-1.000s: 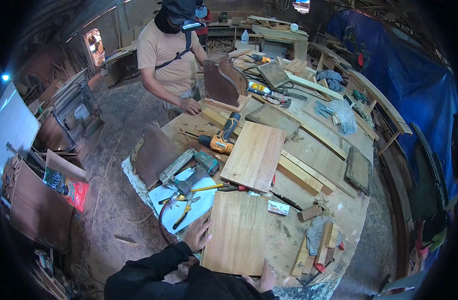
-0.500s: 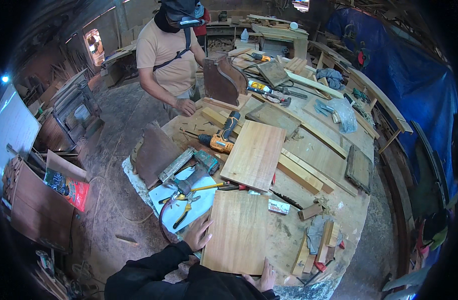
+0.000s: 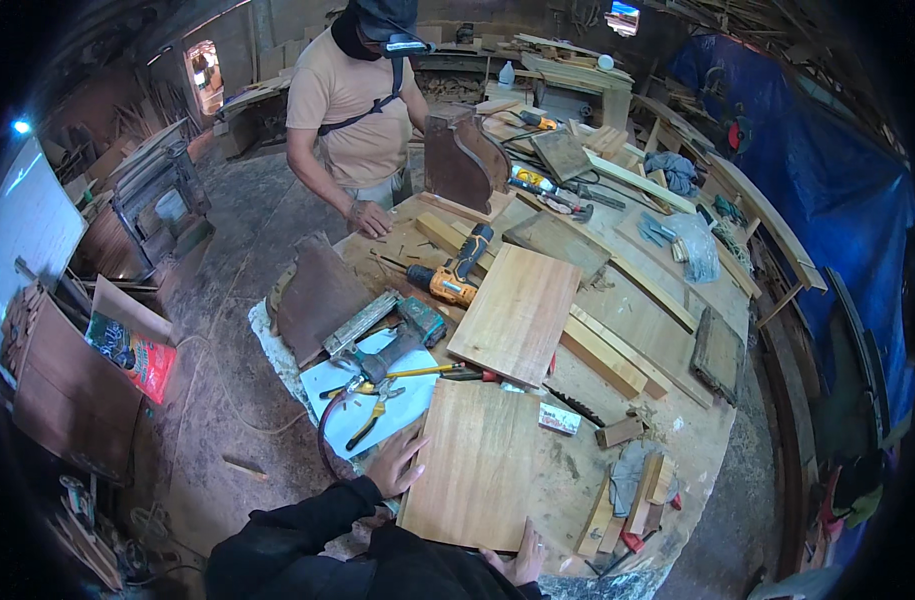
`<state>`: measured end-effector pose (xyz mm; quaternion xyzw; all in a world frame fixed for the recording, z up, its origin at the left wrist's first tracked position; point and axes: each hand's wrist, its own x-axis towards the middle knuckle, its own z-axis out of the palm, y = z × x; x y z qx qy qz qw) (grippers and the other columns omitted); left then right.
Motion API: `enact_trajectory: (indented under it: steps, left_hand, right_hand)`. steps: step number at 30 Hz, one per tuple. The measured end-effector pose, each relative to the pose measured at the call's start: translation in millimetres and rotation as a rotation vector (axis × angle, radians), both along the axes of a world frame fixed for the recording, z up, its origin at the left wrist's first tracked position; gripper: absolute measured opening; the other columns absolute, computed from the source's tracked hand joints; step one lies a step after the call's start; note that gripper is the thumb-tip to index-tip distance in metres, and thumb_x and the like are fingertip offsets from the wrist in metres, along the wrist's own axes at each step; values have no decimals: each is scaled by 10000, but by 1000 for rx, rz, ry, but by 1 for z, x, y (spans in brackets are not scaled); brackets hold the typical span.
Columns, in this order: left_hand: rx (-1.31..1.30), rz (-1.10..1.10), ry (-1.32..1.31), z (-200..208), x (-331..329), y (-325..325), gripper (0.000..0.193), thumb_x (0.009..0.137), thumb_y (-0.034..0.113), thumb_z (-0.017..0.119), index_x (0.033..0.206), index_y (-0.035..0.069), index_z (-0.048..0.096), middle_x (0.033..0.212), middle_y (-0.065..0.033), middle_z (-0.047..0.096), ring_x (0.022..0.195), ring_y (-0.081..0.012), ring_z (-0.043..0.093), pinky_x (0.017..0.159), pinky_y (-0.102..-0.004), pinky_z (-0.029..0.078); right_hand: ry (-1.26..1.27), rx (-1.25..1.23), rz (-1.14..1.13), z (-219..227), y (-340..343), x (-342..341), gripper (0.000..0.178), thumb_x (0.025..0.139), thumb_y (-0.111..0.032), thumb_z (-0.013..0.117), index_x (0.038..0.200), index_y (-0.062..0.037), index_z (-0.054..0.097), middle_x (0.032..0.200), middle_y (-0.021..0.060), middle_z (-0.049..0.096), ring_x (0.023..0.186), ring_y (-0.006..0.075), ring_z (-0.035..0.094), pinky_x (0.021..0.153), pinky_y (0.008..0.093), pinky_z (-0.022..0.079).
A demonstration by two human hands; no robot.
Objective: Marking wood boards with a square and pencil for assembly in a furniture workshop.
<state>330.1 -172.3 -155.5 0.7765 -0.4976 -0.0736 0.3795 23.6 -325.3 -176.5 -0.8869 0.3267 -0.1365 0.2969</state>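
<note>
A flat, light-brown wooden board (image 3: 471, 468) lies at the near side of the workbench, directly in front of me. My left hand (image 3: 395, 466) grips its left edge, fingertips over the rim. At the near right corner, my right hand (image 3: 520, 560) holds the board, with its lower fingers partly hidden. Just beyond lies a second, similar board (image 3: 517, 314), its near end close to the first board's far edge. Left of my board, pliers (image 3: 373, 412) and a yellow pencil (image 3: 423, 371) rest on white paper (image 3: 329, 382), beside a teal nail gun (image 3: 402, 335).
An orange cordless drill (image 3: 447, 283) and a dark curved wooden piece (image 3: 317, 298) lie farther left. Wood offcuts (image 3: 632, 505) sit at right, long wooden strips (image 3: 607, 355) beyond. Across the bench a person (image 3: 352, 120) stands, one hand on the edge, near an upright brown bracket (image 3: 462, 160).
The whole view has shifted slightly, with the far objects now a little more to the right. Both my hands stay at the same edges of the board.
</note>
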Motion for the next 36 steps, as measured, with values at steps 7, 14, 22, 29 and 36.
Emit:
enact_trajectory:
  steps: [7,14,22,29,36]
  left_hand:
    - [-12,-16,13,-9,5,-3,597,910,292,556,1442,75,395,1463,-273,354,1348,-436,356,1140,-536,240]
    - [-8,40,-11,-11,1,5,593,916,299,556,1445,85,396,1470,-261,354,1352,-429,354,1139,-532,247]
    - [5,12,-19,-24,0,3,598,956,357,519,1485,146,338,1510,-227,311,1341,-426,362,1134,-538,244]
    - [-47,7,-24,-27,1,0,579,958,350,521,1476,149,357,1519,-218,302,1342,-433,348,1135,-512,259]
    - [-52,2,-38,-22,1,-1,584,954,342,532,1475,145,359,1499,-228,326,1313,-432,372,1118,-514,278]
  right_hand:
    - [10,-12,5,-5,-5,1,1126,603,-584,813,1402,58,347,1180,243,539,1043,408,533,896,494,438]
    - [-34,-44,15,-12,-4,-2,1140,602,-584,815,1414,57,337,1165,244,551,1029,419,544,876,505,448]
    - [-9,-336,64,-8,-1,-4,1073,685,-712,679,1384,59,420,1284,270,527,1177,420,508,1006,487,409]
    - [53,-180,28,27,-4,5,1058,706,-748,643,1370,52,451,1309,283,528,1223,407,499,1046,470,401]
    - [95,-180,24,32,-3,6,1051,708,-752,642,1361,51,460,1279,278,548,1178,400,530,1008,466,433]
